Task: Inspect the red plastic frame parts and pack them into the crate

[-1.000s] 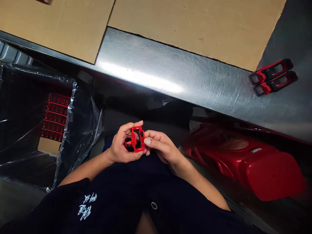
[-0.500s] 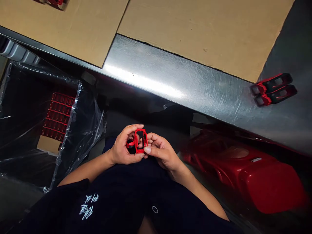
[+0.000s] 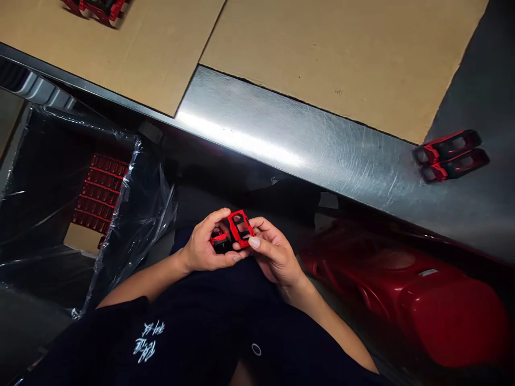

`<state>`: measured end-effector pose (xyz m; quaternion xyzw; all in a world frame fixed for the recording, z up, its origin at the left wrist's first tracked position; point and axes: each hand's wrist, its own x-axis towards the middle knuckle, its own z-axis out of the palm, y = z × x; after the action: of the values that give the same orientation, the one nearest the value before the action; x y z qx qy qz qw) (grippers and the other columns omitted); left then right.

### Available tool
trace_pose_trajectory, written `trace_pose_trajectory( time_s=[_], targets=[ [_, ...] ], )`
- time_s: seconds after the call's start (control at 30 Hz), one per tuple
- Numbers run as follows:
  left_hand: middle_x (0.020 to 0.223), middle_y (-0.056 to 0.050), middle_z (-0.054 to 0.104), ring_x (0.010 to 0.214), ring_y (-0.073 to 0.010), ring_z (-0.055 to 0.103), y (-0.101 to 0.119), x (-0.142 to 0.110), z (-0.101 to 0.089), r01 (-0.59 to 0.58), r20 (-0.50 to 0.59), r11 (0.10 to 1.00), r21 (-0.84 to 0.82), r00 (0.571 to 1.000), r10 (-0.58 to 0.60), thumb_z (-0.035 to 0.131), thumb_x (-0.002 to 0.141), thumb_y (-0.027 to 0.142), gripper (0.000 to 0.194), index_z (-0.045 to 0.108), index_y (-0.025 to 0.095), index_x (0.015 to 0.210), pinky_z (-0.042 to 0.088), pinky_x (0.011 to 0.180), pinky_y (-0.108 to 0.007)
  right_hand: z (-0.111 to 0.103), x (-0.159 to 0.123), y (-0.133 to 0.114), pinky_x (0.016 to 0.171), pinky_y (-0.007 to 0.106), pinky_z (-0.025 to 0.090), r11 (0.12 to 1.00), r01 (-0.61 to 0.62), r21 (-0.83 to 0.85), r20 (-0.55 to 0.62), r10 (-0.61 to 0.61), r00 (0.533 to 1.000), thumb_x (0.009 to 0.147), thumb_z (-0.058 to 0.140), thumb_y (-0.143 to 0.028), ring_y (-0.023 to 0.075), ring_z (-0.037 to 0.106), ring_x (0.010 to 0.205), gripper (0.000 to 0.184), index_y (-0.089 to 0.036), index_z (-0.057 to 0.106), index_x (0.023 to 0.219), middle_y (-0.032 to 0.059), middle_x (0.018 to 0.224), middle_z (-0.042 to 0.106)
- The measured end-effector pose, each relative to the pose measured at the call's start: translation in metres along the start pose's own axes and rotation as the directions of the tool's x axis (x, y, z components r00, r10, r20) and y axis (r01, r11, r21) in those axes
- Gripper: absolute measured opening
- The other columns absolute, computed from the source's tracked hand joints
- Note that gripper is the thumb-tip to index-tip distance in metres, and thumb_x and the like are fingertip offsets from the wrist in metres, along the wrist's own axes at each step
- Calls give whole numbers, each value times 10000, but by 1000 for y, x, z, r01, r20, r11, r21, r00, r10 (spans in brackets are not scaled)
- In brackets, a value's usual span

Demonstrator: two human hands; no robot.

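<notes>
- Left hand (image 3: 207, 244), 1, bare: fingers curled, thumb along the lower side and index finger along the upper, holding a small red and black plastic frame-shaped part (image 3: 235, 231).
- Right hand (image 3: 277, 254), 1, bare: thumb and fingers narrowed in a pinch on the right edge of the same part.
- Frame-shaped part: between the 2 hands, in front of the torso, tilted, its opening facing up; a red and black portion (image 3: 219, 236) sits behind it in the left palm; whether the 2 are joined cannot be told.
- Dark short-sleeved shirt (image 3: 201, 332), 1: white lettering on the chest.
- Brushed silver metal table (image 3: 261, 126), 1: beyond the hands, well apart from them.
- Flat brown cardboard sheets (image 3: 341, 59), 2: lying on the table, the left sheet reaching its near edge.
- Elongated red and black loop-shaped pieces (image 3: 450, 158), 2: side by side on the table, near the right sheet's corner, slightly blurred.
- Red and black pieces (image 3: 108, 12): on the left sheet, cut off by the upper edge of view.
- Clear plastic-lined container (image 3: 134, 158), 1: at left, with rows of dark red pieces (image 3: 100, 187) and a brown cardboard piece (image 3: 82, 239) inside.
- Large glossy red object (image 3: 454, 316), 1: at right, below the table edge, bearing a small pale label (image 3: 427, 272).
</notes>
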<state>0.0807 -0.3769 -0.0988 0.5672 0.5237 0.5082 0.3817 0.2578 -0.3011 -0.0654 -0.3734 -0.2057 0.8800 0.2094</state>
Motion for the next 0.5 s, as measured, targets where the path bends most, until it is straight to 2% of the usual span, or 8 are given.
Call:
trace_pose_trajectory(
  time_s=[0.17, 0.33, 0.4, 0.5],
  targets=[
    [993, -70, 665, 767, -170, 681, 2, 3, 1, 6, 14, 997, -71, 1000, -5, 779, 825, 385, 805, 377, 250, 1509, 598, 661, -292, -2, -1, -4, 674, 237, 595, 998, 66, 2, -41, -66, 997, 719, 902, -340, 129, 688, 696, 334, -247, 735, 992, -10, 817, 730],
    [911, -33, 618, 717, -130, 641, 5, 3, 2, 34, 23, 987, -157, 999, -31, 754, 850, 326, 691, 440, 265, 1462, 549, 609, -228, -7, -1, -8, 755, 266, 581, 985, 162, -52, -120, -168, 979, 692, 918, -340, 149, 695, 808, 352, -270, 776, 1005, 9, 994, 773],
    [914, -31, 615, 726, -125, 639, 7, 3, 1, 65, 28, 979, -194, 998, -61, 748, 854, 305, 639, 470, 263, 1427, 540, 616, -218, -7, -1, -10, 809, 291, 581, 977, 196, -88, -121, -206, 971, 697, 917, -340, 166, 708, 868, 354, -287, 781, 1020, 13, 1065, 774],
    [1088, -72, 619, 755, -118, 647, 11, 5, 0, 116, 19, 955, -271, 993, -115, 736, 862, 305, 495, 548, 252, 1317, 553, 648, -232, -7, -1, -13, 894, 301, 568, 952, 271, -141, -92, -285, 954, 733, 900, -324, 167, 717, 944, 353, -324, 781, 1064, 4, 1142, 768]
  ],
)
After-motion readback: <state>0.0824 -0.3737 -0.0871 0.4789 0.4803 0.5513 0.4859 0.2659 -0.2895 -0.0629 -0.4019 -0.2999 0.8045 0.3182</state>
